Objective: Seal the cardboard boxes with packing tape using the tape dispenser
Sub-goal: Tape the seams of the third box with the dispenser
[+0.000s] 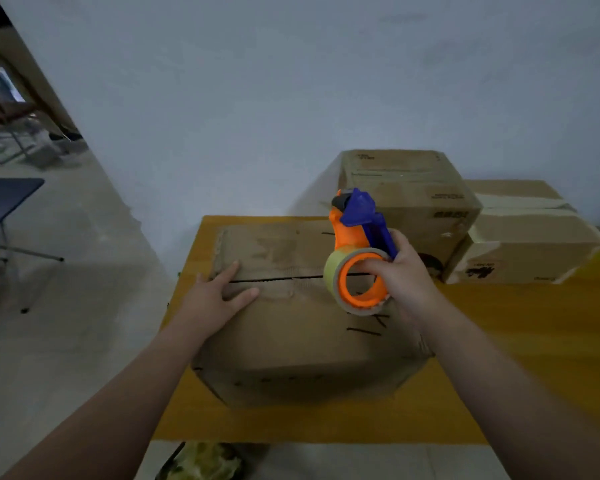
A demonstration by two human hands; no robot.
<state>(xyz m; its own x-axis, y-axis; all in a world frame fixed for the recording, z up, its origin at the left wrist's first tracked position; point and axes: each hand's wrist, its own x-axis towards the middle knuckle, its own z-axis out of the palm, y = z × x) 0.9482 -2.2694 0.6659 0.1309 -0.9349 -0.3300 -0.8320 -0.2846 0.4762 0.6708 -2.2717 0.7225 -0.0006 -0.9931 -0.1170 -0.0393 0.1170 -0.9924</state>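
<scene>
A brown cardboard box (291,334) lies on the yellow table (520,341), its top flaps meeting at a dark seam that runs left to right. My left hand (219,296) rests flat on the box top at the seam's left end, fingers straight. My right hand (402,275) grips an orange and blue tape dispenser (357,237) with a roll of clear tape, thumb hooked into the roll's orange core. The dispenser is held in the air above the right part of the seam, its blue head pointing up and away.
Two more cardboard boxes stand at the table's back right: a taller one (409,192) and a lower one (530,237) with pale tape on top. A blue-grey wall is right behind. A dark folding table (4,199) stands on the floor at left.
</scene>
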